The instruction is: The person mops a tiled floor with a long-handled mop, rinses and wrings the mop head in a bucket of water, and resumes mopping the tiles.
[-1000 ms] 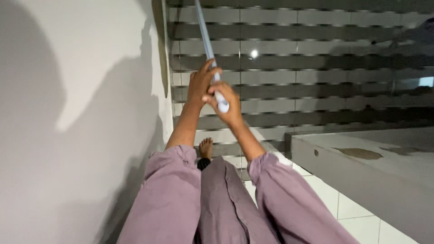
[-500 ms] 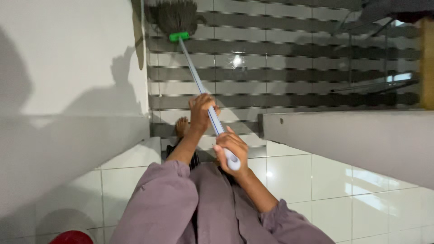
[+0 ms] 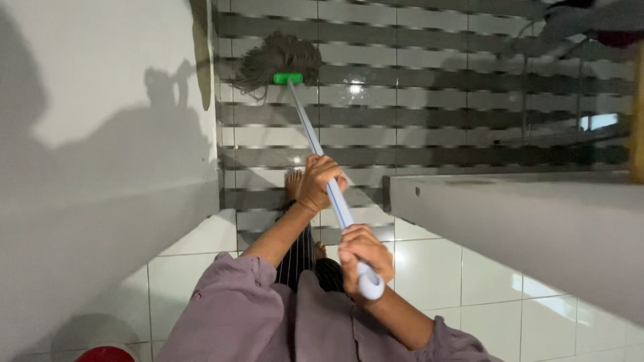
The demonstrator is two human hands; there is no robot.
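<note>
Mop pole [image 3: 320, 155]: a pale blue and white shaft, long axis running from lower right, near the camera, up and away to the left, ending at the green clamp [image 3: 288, 78].
Mop head [image 3: 282, 59]: grey string bundle fixed in that clamp, pressed against the grey and white striped floor tiles [image 3: 429, 100] far from the body, close beside the white wall [image 3: 100, 100] on the left.
Left hand [image 3: 319, 181]: clenched around the pole at its middle, fingers wrapped over the top of the shaft; this is the hand nearer the mop head.
Right hand [image 3: 362, 258]: closed around the rounded white end cap of the pole, close in front of the purple shirt [image 3: 268, 322]; this is the hand farther from the head (the cap shows just below the knuckles).
Direction from the fingers: the mop head lies straight out along the shaft, ahead and to the left of both hands, well apart from them.
Spacing of the hands: apart on the pole, a bare stretch of shaft between them.
Foot [image 3: 294, 184]: bare, on the striped tiles just behind the left hand in view.
Ledge [image 3: 510, 221]: grey edge crossing on the right, clear of the pole.
Red object [image 3: 107, 353]: partly seen at the lower left edge, well away from the hands.
</note>
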